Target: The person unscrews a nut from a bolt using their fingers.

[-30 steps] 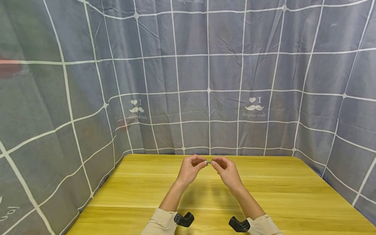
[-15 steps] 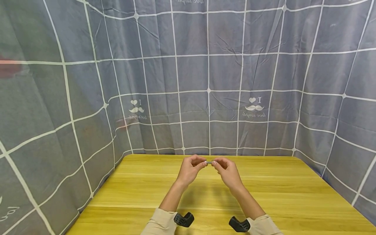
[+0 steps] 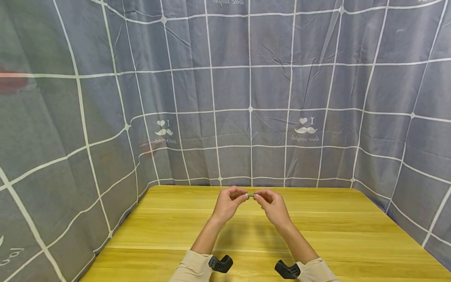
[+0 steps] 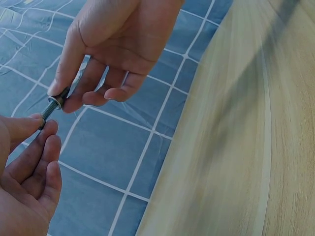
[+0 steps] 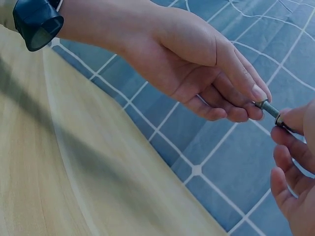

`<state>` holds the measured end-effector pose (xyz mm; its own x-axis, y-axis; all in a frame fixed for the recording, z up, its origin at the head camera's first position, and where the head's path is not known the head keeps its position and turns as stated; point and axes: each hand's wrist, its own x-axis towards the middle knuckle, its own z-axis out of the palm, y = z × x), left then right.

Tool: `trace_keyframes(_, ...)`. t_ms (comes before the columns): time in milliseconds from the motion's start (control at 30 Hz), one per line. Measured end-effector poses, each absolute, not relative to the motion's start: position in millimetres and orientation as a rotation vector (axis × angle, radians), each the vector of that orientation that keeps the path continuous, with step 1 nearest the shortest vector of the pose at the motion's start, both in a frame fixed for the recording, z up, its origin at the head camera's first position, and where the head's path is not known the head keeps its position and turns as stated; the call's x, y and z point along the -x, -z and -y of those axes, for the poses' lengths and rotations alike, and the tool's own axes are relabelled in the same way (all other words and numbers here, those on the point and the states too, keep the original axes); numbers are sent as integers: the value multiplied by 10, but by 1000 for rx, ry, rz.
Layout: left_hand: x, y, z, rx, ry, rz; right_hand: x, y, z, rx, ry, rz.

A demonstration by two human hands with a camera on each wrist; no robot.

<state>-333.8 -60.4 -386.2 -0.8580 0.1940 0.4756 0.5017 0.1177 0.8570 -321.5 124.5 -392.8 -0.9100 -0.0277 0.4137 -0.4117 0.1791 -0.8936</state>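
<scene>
A: What encloses the table [image 3: 148, 227]?
B: Grey curtains [image 3: 229, 88], gridded in white, at its far edge and both sides; moustache prints [image 3: 305, 130] mark the back.
A: And the table itself?
B: Yellowish wood grain with rounded far corners, soft shadows [image 5: 98, 157] across it.

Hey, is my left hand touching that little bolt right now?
Touching. The right wrist view shows it plainly: your left hand pinches one end of the bolt, with no gap between skin and metal.
</scene>
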Motion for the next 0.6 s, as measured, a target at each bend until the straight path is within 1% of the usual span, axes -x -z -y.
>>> trace_keyframes(600, 3275, 3806, 595, 690, 1834, 2134, 3230, 3935, -1253, -428, -1778, 2170)
